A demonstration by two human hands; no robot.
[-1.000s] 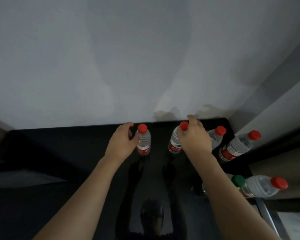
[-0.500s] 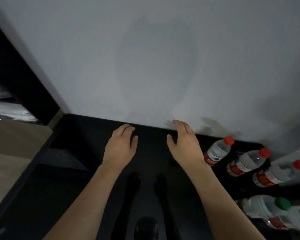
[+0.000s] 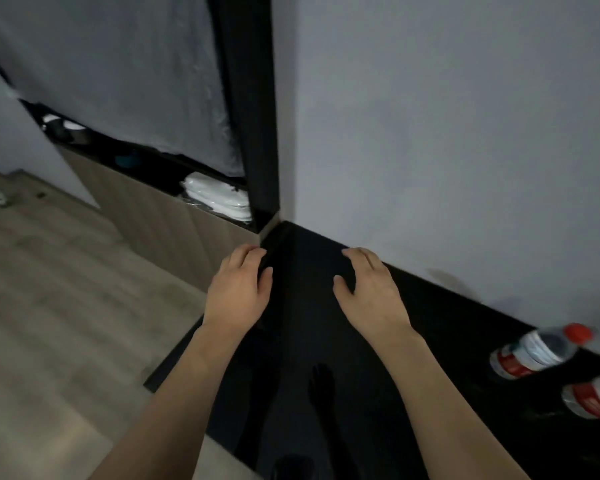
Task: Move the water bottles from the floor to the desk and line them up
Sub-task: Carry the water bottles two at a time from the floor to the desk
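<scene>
A second ago our hands were each setting a water bottle on the black table (image 3: 430, 341); now both are free and our view has turned left, toward the wooden floor (image 3: 66, 306). We judge that these two bottles are placed and we go for more. Our left hand (image 3: 236, 292) and right hand (image 3: 368, 292) hover palm-down above the table's left end, fingers loosely bent, holding nothing. Two red-capped water bottles (image 3: 534, 351) stand at the right edge of view, near the wall. No bottle on the floor is visible here.
</scene>
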